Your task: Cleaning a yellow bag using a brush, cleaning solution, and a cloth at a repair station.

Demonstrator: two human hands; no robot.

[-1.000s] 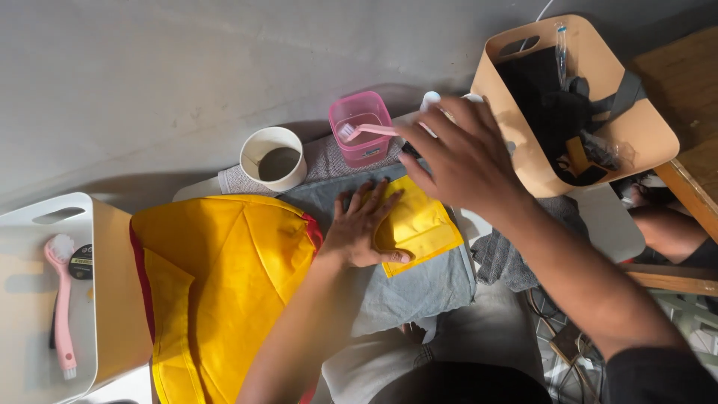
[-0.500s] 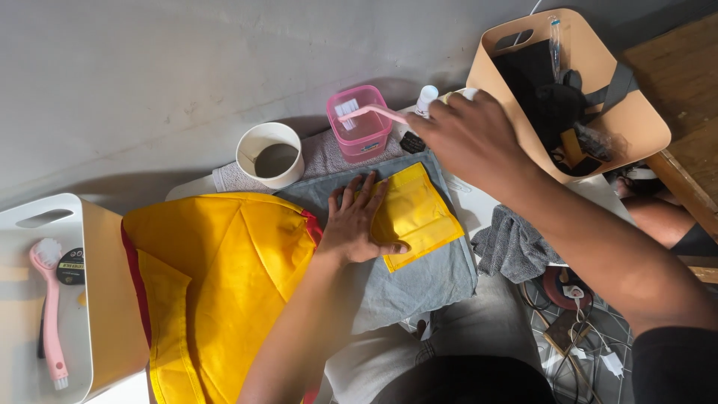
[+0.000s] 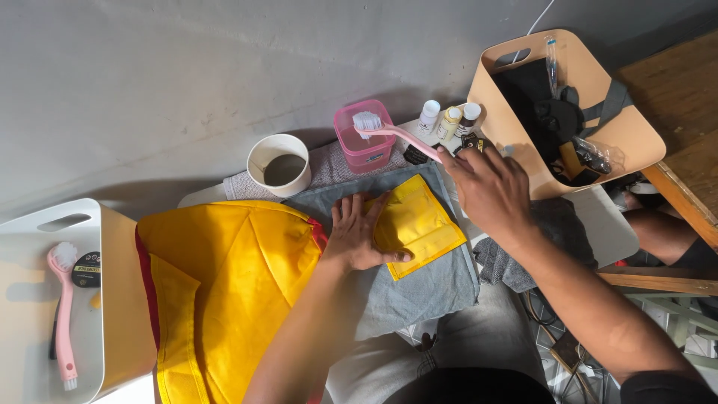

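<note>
A: Grey concrete floor (image 3: 187,82) fills the top half of our view, w/ a grey towel (image 3: 419,284) spread at the centre. Where's our left hand?

B: Left hand (image 3: 359,236) is flat, fingers spread, pressing on the yellow garment (image 3: 232,284) right where its yellow flap (image 3: 419,224) lies over the towel. Not gripping anything, just palm down.

A: And the right hand?

B: Right hand (image 3: 486,187) is closed round the handle of a pink toothbrush (image 3: 389,129). The bristle end sits over the pink plastic cup (image 3: 363,142), at approx 11 o'clock from that hand. Can't tell whether the bristles touch the cup.

A: What else do we see nearby?

B: White cup (image 3: 279,164) w/ dark liquid, at 10 o'clock from our left hand, standing on a pale cloth (image 3: 329,168). Three small bottles (image 3: 449,120) just beside the pink cup, at its 2 o'clock. Beige basket (image 3: 636,142) w/ dark straps & odds inside at 2 o'clock from the right hand.

A: Far left?

B: White tray (image 3: 30,299) at 9 o'clock, holding a pink long-handled brush (image 3: 63,314) & a small round black tin (image 3: 87,269). Wooden furniture (image 3: 680,97) at the right edge.
</note>
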